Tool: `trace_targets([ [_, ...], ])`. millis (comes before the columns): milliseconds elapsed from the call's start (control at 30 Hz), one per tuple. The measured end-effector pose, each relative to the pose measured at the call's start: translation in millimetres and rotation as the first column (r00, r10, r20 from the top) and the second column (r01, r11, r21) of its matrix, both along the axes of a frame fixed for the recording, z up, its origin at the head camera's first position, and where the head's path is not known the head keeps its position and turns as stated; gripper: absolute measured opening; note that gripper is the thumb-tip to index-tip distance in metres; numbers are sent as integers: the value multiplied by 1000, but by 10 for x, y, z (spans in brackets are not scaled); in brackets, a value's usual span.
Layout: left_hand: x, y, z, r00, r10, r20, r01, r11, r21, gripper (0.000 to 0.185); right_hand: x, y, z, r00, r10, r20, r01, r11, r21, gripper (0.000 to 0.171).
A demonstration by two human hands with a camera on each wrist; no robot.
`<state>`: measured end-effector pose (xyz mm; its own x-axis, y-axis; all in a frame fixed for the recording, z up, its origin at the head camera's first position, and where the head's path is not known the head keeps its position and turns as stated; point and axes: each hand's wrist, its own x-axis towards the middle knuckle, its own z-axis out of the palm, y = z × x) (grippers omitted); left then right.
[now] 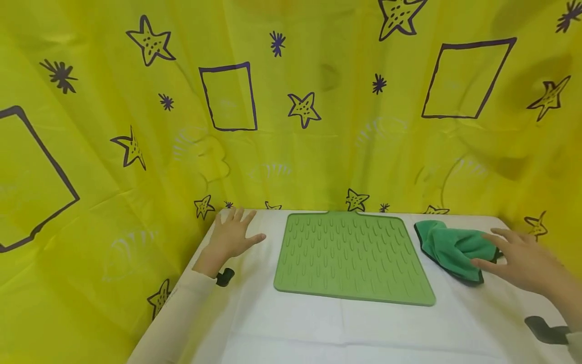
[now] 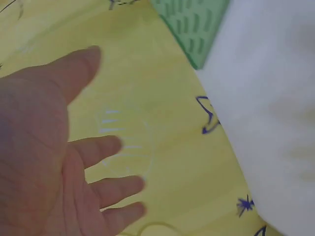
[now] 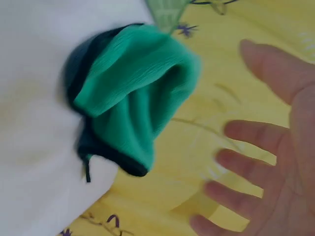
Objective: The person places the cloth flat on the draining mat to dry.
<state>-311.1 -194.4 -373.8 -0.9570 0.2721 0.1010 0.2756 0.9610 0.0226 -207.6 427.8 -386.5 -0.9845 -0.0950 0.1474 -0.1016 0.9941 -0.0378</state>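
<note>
Now: left hand (image 1: 233,236) flat, fingers spread, on table (image 1: 291,323) | right hand (image 1: 523,263) spread wide, just beside green cloth (image 1: 450,246), holding nothing | green mat (image 1: 352,258) between hands

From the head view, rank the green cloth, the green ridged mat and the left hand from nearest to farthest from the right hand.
1. The green cloth, bunched on the table right beside the right hand, just to its left.
2. The green ridged mat, flat in the table's middle, beyond the cloth.
3. The left hand, open at the table's far left edge, past the mat.
</note>
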Motion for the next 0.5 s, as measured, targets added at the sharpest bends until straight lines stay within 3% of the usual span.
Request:
trace_targets([
  [100, 25, 81, -58, 999, -32, -11, 33, 997, 72, 71, 16, -74, 27, 999, 42, 25, -40, 996, -78, 76],
  [200, 62, 187, -104, 998, -57, -7, 58, 975, 214, 60, 21, -146, 56, 996, 73, 42, -65, 983, -170, 67],
  [267, 70, 268, -137, 997, -72, -8, 71, 941, 332, 52, 19, -184, 66, 996, 80, 40, -69, 974, -216, 61],
  [367, 36, 408, -192, 995, -97, -34, 101, 869, 483, 43, 16, -237, 58, 997, 69, 29, -58, 957, -285, 55],
  [500, -71, 607, -237, 988, -101, -116, 151, 789, 595, 32, -6, -298, -3, 999, 29, 32, -15, 926, -378, 54],
])
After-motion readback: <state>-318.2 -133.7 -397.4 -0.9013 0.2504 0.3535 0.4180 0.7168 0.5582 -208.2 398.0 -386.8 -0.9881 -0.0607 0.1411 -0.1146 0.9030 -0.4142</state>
